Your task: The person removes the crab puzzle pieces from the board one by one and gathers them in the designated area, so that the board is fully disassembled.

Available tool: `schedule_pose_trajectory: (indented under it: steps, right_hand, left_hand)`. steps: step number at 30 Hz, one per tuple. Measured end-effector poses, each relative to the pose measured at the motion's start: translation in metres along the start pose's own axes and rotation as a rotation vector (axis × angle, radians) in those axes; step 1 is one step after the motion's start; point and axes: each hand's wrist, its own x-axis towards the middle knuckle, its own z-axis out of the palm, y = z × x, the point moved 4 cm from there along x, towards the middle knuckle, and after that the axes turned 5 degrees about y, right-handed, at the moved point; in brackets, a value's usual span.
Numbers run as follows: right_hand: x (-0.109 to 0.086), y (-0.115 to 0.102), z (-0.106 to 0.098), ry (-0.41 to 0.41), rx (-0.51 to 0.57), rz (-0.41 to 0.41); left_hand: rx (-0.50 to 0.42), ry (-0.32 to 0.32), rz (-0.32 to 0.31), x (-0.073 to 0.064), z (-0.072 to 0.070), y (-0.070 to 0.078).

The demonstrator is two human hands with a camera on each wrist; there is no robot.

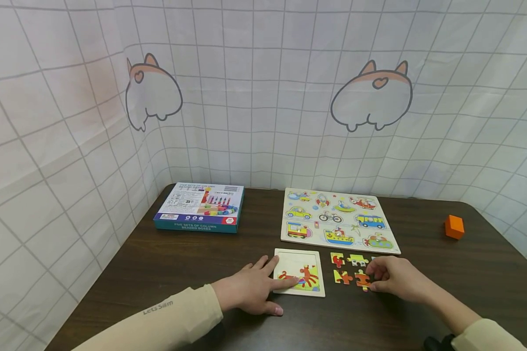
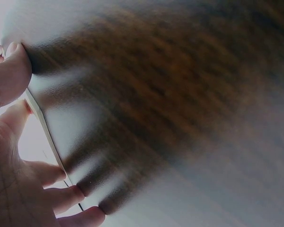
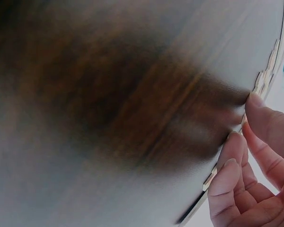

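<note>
A small square jigsaw tray point(image 1: 296, 292) with a partly filled picture lies before me. My left hand point(image 1: 254, 287) rests on its left side with fingers spread, the index finger lying across the pieces at the bottom. In the left wrist view, the left fingertips point(image 2: 66, 198) meet the tabletop and tray edge. To the right of the tray, my right hand point(image 1: 397, 278) pinches an orange and yellow puzzle piece point(image 1: 361, 280) between thumb and fingers, low at the table. Close by lie a red and yellow piece point(image 1: 337, 259), a pale yellow-green piece point(image 1: 357, 260) and an orange-yellow piece point(image 1: 342, 277).
Behind the pieces lies a large vehicle puzzle board point(image 1: 316, 234). A boxed bead set point(image 1: 197, 207) sits at the back left, an orange block point(image 1: 454, 227) at the far right. Another piece point(image 1: 373, 258) shows partly behind the right hand. A white grid-patterned curtain point(image 1: 263, 97) surrounds the table.
</note>
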Motion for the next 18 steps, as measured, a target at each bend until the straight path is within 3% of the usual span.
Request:
schedule_pose_trajectory:
  steps: [18]
  right_hand:
    - [0.0008,-0.0018,-0.0040,0.003,-0.005,0.012]
  left_hand:
    - [-0.013,-0.002,-0.001,0.0001,-0.0007,0.0003]
